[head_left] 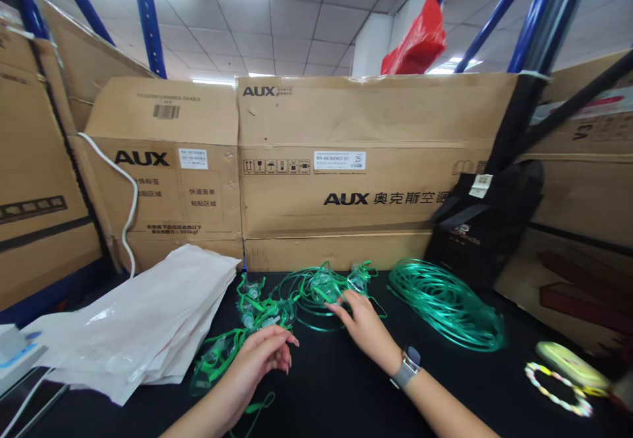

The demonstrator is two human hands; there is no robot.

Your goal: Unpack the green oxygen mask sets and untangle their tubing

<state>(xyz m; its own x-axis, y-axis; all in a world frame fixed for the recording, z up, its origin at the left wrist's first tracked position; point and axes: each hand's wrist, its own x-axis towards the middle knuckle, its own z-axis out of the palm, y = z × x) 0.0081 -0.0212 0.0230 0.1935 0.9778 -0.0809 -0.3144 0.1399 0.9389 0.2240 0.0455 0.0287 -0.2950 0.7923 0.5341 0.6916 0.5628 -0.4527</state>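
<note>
Green tubing and clear masks with green straps (267,309) lie in a tangled pile on the black table (321,372). My right hand (363,326), with a watch on its wrist, reaches to a clear green mask (324,285) at the back of the pile; its fingertips are at the mask's near edge, thumb and fingers apart. My left hand (270,352) hovers over the pile's near side with fingers curled, and whether anything is between them is too small to tell. A large coil of green tubing (445,303) rests right of my right hand.
White plastic bags (148,319) are stacked at the left, near a white power strip (17,359). Cardboard boxes (376,121) wall the back. A black bag (465,233) stands at the back right. A beaded bracelet (556,395) and a yellow-green case (571,365) lie at the right.
</note>
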